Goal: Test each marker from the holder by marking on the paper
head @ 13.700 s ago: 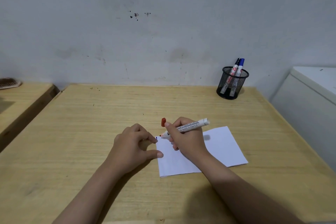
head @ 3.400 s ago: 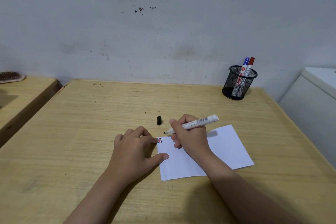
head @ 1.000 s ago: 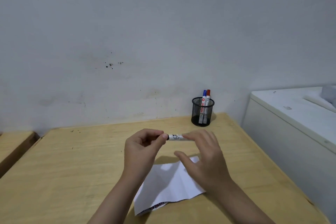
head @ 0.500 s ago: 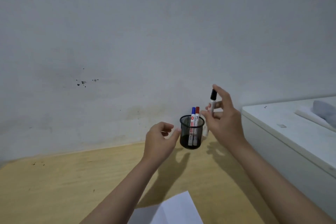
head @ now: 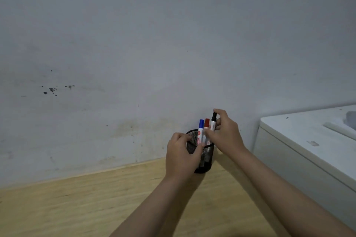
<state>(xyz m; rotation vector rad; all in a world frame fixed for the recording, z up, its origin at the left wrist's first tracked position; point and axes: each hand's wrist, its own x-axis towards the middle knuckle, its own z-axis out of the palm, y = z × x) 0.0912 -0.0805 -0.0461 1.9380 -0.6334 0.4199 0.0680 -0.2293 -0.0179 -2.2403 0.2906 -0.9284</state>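
Observation:
A black mesh holder [head: 209, 155] stands at the back of the wooden table [head: 77, 202], near the wall. A blue-capped marker [head: 201, 130] and a red-capped marker [head: 206, 127] stand upright in it. My left hand [head: 182, 157] wraps around the holder's left side. My right hand [head: 226, 134] pinches a black-capped marker [head: 213, 121], cap up, with its lower end inside the holder's rim. The paper is out of view.
A white cabinet or appliance [head: 308, 150] stands right of the table, its top higher than the tabletop. The grey wall [head: 154, 44] rises directly behind the holder.
My left hand has closed around the holder. My right hand has brought the black-capped marker down and left, from beside the holder into its mouth. The paper has dropped out of view.

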